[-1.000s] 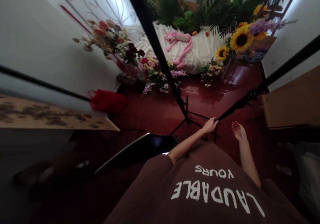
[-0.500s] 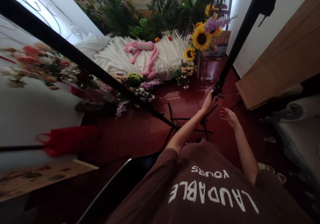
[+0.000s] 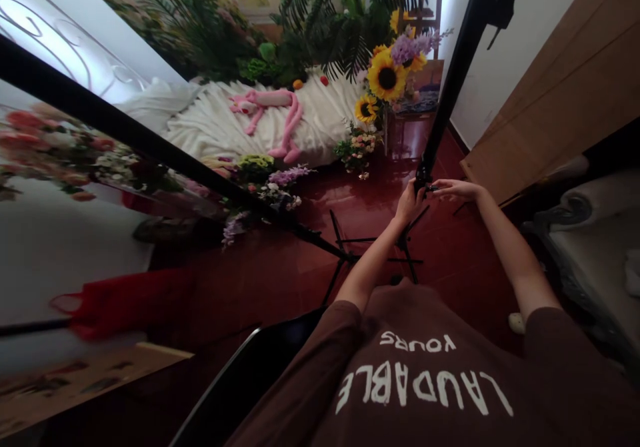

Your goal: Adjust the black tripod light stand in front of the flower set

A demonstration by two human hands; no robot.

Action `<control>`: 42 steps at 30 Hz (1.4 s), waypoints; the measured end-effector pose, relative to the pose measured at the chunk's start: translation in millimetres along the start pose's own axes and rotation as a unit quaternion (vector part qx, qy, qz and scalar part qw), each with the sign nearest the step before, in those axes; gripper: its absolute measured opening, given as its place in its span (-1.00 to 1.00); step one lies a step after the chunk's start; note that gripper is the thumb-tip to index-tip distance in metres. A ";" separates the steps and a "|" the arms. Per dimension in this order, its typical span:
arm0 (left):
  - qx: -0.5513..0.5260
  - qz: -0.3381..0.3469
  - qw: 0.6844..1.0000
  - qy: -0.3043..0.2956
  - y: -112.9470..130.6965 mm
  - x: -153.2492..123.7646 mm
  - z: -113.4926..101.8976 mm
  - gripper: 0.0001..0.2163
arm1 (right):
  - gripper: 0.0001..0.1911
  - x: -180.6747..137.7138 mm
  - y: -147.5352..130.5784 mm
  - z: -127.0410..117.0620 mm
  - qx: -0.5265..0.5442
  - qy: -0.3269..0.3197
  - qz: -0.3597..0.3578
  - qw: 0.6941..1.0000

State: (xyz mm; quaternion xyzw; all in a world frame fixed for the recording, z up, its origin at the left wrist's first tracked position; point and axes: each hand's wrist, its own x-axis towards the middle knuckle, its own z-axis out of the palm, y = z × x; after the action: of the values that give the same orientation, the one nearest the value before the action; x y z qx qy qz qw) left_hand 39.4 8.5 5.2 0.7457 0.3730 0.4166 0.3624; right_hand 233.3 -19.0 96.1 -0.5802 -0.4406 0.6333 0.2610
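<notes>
A black light stand (image 3: 454,74) rises at a slant on the right, its tripod legs spread low in front of me. My left hand (image 3: 409,202) is wrapped round its pole just below a collar. From the right, my right hand (image 3: 457,190) reaches in and pinches the small locking knob (image 3: 431,188) on that collar between thumb and fingertips. The hands are close together at the collar. A second black stand (image 3: 165,150) crosses diagonally on the left, its foot close to the first one's legs.
Ahead, a white draped bench (image 3: 325,120) bears a pink plush toy (image 3: 273,98). Sunflowers (image 3: 387,79) stand to its right, pink flowers (image 3: 30,137) to the left. A brown board (image 3: 545,74) leans at right. Near the left lie a red bag (image 3: 120,300) and a dark-edged panel (image 3: 250,367).
My right hand has moved forward and left from open air to the knob and closed on it. My left hand stays on the pole. The whole view has shifted slightly.
</notes>
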 end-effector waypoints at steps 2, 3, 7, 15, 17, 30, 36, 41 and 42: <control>0.003 -0.007 1.000 0.003 -0.7 -0.3 1.2 -0.61 | -0.68 0.8 -7.0 -4.9 -0.038 -0.011 -0.008 0.999; 0.004 -0.011 1.000 0.005 -1.5 -0.3 1.9 -0.60 | -0.68 0.7 -9.8 -5.7 -0.052 -0.009 -0.015 0.998; 0.006 -0.021 1.000 0.007 -5.1 0.2 4.5 -0.57 | -0.72 -1.9 -10.9 5.0 -0.094 0.046 -0.093 0.990; -0.003 -0.032 0.999 0.017 -4.5 -1.5 5.1 -0.55 | -0.83 -3.5 33.2 64.9 -0.254 0.355 -0.253 0.863; 0.000 -0.037 0.999 0.008 -1.9 -1.9 2.9 -0.55 | -0.81 -3.4 46.8 74.5 -0.235 0.380 -0.270 0.853; 0.023 0.014 0.999 0.029 16.4 12.5 -11.8 -0.65 | -0.66 -0.9 72.7 91.1 -0.089 0.351 -0.305 0.881; -0.013 0.039 0.996 0.073 36.6 39.6 -10.1 -0.61 | -0.68 3.9 73.4 83.6 -0.090 0.336 -0.316 0.882; -0.012 0.077 0.993 0.086 60.5 63.3 -16.7 -0.56 | -0.71 2.0 71.2 78.8 -0.102 0.331 -0.301 0.888; -0.008 0.080 0.993 0.086 62.9 65.2 -17.6 -0.55 | -0.72 2.4 69.4 78.2 -0.110 0.338 -0.299 0.885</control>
State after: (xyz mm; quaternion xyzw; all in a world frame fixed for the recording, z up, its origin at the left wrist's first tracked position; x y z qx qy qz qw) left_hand 64.2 39.6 88.5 0.7315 0.3385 0.5100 0.3006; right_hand 170.0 -69.9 30.4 -0.6248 -0.5454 0.2380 0.5054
